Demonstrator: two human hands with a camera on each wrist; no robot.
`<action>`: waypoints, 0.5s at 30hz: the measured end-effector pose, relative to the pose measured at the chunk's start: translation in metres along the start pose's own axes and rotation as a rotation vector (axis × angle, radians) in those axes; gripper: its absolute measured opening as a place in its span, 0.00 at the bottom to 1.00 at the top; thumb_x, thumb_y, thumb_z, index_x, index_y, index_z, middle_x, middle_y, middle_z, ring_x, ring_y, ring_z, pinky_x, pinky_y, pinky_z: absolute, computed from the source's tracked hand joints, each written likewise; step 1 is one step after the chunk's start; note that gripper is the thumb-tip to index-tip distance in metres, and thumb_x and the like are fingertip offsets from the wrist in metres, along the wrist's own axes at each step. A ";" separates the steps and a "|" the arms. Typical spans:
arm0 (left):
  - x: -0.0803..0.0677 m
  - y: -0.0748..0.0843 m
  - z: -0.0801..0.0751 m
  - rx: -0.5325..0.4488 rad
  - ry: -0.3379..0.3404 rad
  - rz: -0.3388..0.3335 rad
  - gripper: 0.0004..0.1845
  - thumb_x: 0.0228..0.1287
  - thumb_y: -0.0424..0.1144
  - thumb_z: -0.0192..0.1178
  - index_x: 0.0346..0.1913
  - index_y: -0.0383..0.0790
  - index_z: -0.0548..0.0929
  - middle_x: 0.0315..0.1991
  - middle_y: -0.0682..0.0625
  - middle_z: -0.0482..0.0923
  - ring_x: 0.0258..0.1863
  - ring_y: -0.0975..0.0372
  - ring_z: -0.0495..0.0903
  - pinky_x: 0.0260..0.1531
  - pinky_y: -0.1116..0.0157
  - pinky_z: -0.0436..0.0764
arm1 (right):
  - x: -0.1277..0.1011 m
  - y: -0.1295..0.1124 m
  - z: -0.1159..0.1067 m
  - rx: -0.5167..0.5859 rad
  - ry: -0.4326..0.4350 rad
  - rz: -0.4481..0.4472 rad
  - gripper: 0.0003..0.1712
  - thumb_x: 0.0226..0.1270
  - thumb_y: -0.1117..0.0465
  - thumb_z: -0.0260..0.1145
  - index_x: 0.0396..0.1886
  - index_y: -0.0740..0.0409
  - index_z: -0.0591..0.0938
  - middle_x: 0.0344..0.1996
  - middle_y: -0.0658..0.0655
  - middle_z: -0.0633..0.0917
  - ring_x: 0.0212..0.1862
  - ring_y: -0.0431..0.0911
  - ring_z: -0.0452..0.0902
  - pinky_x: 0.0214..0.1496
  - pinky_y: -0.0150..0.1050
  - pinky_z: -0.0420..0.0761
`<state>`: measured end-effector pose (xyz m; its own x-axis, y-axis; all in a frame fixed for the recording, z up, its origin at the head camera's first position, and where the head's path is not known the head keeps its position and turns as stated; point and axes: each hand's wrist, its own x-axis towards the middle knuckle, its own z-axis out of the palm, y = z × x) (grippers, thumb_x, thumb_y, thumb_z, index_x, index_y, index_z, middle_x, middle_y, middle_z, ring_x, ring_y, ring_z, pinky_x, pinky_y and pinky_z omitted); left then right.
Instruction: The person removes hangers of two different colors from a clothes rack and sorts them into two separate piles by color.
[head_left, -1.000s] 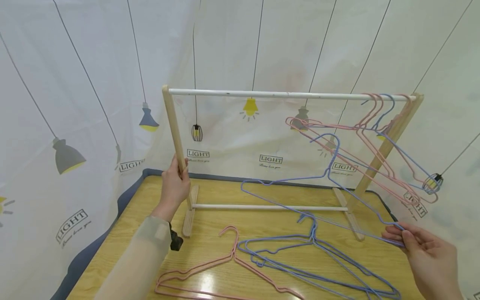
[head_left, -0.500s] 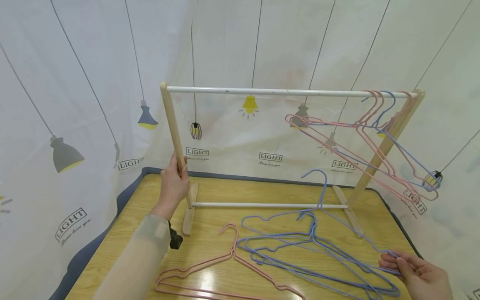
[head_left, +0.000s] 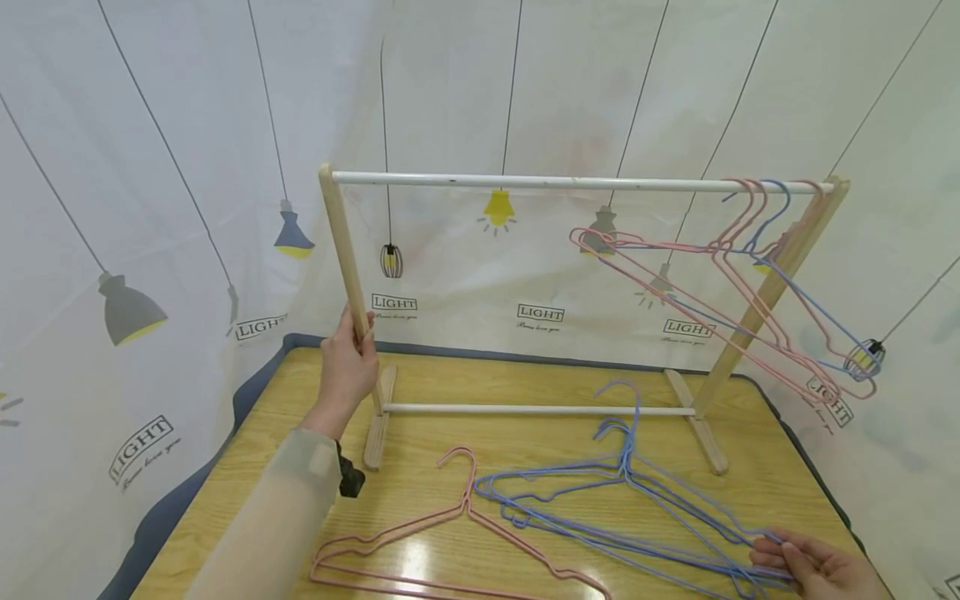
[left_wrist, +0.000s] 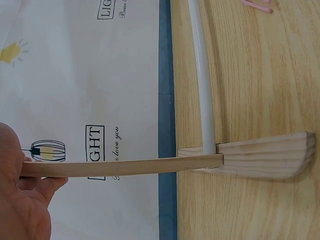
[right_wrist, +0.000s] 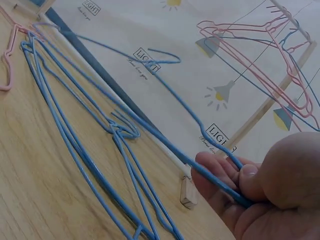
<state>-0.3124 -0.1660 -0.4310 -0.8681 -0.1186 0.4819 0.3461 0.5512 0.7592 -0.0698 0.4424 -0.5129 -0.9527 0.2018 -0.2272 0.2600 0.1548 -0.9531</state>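
Observation:
In the head view my left hand [head_left: 349, 371] grips the left wooden post [head_left: 346, 250] of a garment rack, fingers wrapped round it. Low at the right, my right hand [head_left: 821, 567] pinches the end of a blue wire hanger [right_wrist: 170, 142] between thumb and fingers. That hanger slants over several other blue hangers [head_left: 626, 468] on the table, its hook pointing away from me. Whether it touches them is hard to tell. Left of them lies a pink hanger [head_left: 467, 500], apparently with another beneath. From the rack's top rod [head_left: 525, 180], pink hangers [head_left: 722, 247] and a blue one hang at the right end.
A wooden table [head_left: 420, 367] carries the rack, whose feet [head_left: 377, 442] are joined by a lower white rod [head_left: 525, 409]. Behind stands a pale curtain [head_left: 450, 100] printed with lamps. A small black device [head_left: 351, 479] sits at my left wrist.
My right hand has lowered the blue hanger from in front of the rack down over the blue hangers on the table. The left hand has kept its grip on the post.

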 end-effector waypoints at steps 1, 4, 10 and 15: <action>0.000 0.000 0.000 0.002 0.001 0.001 0.27 0.81 0.28 0.54 0.79 0.40 0.67 0.67 0.38 0.80 0.60 0.43 0.83 0.50 0.46 0.87 | 0.001 0.001 0.001 -0.023 0.008 -0.004 0.16 0.83 0.74 0.52 0.59 0.84 0.78 0.41 0.62 0.92 0.41 0.47 0.91 0.44 0.41 0.90; 0.000 0.000 0.000 0.006 0.002 0.004 0.27 0.81 0.28 0.53 0.79 0.40 0.67 0.67 0.39 0.80 0.59 0.43 0.84 0.50 0.46 0.87 | 0.002 0.001 0.005 -0.076 0.044 0.002 0.18 0.81 0.78 0.48 0.60 0.90 0.73 0.39 0.64 0.91 0.39 0.48 0.92 0.44 0.42 0.90; 0.000 0.000 0.000 -0.001 0.005 0.008 0.28 0.81 0.27 0.54 0.80 0.40 0.66 0.66 0.38 0.80 0.59 0.43 0.84 0.50 0.46 0.87 | 0.006 -0.003 0.008 -0.169 0.097 0.018 0.18 0.80 0.78 0.51 0.62 0.90 0.72 0.42 0.68 0.91 0.39 0.45 0.91 0.45 0.41 0.90; 0.000 0.000 0.001 -0.005 0.005 0.004 0.27 0.81 0.28 0.54 0.78 0.40 0.67 0.66 0.37 0.80 0.60 0.43 0.83 0.50 0.46 0.87 | 0.006 -0.008 0.008 -0.208 0.157 0.056 0.17 0.79 0.77 0.56 0.61 0.84 0.78 0.46 0.67 0.90 0.39 0.37 0.89 0.46 0.38 0.89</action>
<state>-0.3129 -0.1656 -0.4314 -0.8651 -0.1204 0.4868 0.3511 0.5478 0.7594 -0.0787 0.4345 -0.5080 -0.9042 0.3606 -0.2289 0.3535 0.3311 -0.8749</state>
